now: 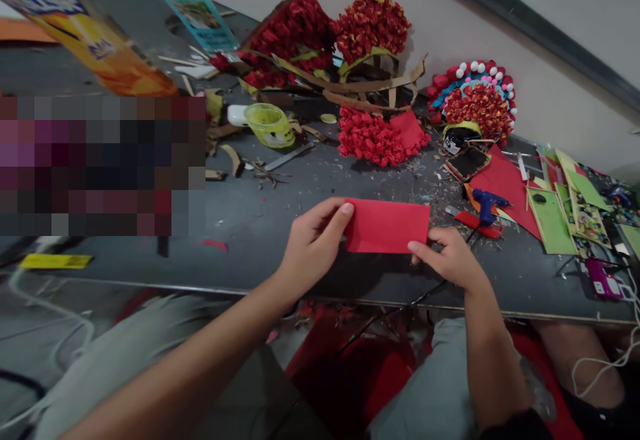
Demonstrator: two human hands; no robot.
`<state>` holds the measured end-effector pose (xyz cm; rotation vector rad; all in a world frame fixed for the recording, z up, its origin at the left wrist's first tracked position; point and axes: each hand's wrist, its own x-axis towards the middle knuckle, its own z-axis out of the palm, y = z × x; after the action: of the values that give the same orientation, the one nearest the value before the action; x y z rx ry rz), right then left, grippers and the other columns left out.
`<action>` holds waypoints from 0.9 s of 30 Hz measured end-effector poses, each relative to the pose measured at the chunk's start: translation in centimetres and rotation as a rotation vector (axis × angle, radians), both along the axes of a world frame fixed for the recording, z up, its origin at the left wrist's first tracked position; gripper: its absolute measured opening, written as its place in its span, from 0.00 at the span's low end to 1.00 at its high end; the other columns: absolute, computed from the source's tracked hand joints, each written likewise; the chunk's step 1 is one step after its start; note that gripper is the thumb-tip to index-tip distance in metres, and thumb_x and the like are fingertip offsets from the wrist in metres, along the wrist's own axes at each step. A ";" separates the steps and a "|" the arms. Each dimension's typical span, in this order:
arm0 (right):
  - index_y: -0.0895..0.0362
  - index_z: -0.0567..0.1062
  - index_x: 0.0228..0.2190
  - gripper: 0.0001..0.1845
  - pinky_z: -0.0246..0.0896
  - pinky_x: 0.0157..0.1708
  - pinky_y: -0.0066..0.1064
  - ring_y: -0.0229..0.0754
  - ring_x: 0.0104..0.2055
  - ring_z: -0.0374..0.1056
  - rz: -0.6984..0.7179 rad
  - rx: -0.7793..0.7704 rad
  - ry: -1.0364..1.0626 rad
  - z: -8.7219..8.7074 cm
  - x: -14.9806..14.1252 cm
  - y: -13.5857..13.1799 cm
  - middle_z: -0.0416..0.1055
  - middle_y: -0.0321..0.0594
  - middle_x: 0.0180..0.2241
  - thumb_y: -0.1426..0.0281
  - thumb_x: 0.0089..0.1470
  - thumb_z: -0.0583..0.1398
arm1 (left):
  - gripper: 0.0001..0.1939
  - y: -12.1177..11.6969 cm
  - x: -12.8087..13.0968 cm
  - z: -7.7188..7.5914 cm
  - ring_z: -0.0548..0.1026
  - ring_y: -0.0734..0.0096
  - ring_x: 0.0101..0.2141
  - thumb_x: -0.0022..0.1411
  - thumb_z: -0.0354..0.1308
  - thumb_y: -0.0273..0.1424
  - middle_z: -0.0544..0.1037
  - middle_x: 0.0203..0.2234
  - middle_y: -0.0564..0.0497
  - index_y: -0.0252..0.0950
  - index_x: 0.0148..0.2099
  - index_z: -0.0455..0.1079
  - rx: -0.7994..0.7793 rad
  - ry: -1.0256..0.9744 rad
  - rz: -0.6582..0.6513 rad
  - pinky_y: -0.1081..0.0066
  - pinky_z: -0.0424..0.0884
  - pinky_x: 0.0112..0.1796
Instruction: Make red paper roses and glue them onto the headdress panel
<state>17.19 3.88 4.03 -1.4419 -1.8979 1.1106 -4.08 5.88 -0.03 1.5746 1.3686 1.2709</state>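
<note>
A flat red sheet of paper (387, 227) is stretched level between my two hands, just over the near part of the dark table. My left hand (315, 237) pinches its left edge, thumb on top. At the lower right corner, my right hand (447, 253) grips the paper between thumb and fingers. Beyond the paper lies a mass of crumpled red paper pieces (370, 140) with a flat red patch on it. To the right of my right hand, a blue glue gun (487, 207) rests by a red-handled cutter (483, 225).
Red flower-like clusters (373, 23) and bent cardboard strips (370, 87) stand along the wall. A yellow-green tape roll (270, 125) sits left of centre. Green craft panels (553, 220) and a purple device (603, 279) are at right. A black cable (400, 310) crosses the table edge (200, 288).
</note>
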 end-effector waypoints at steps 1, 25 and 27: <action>0.58 0.72 0.19 0.18 0.58 0.27 0.26 0.35 0.23 0.66 -0.043 0.032 0.011 -0.1 -0.1 0.0 0.72 0.37 0.19 0.60 0.53 0.57 | 0.12 0.1 0.0 -0.2 0.72 0.67 0.34 0.61 0.51 0.38 0.74 0.34 0.48 0.35 0.40 0.67 0.074 0.039 0.023 0.71 0.69 0.33; 0.57 0.69 0.22 0.28 0.49 0.24 0.27 0.35 0.22 0.53 0.041 0.328 -0.049 -2.0 -1.3 0.0 0.61 0.34 0.19 0.45 0.53 0.51 | 0.38 -0.4 0.3 -1.2 0.69 0.53 0.52 0.51 0.64 0.44 0.68 0.54 0.37 0.35 0.59 0.56 0.005 0.009 -0.413 0.57 0.67 0.52; 0.57 0.69 0.21 0.29 0.49 0.23 0.27 0.35 0.22 0.53 0.034 0.338 -0.048 -2.0 -1.3 0.0 0.60 0.34 0.19 0.44 0.53 0.51 | 0.39 -0.5 0.3 -1.1 0.69 0.52 0.52 0.49 0.65 0.44 0.68 0.54 0.36 0.35 0.59 0.57 -0.019 -0.030 -0.442 0.56 0.66 0.52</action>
<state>15.90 3.90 2.06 -1.2592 -2.0335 0.7289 -3.78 5.40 -1.10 1.7169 0.9386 1.0014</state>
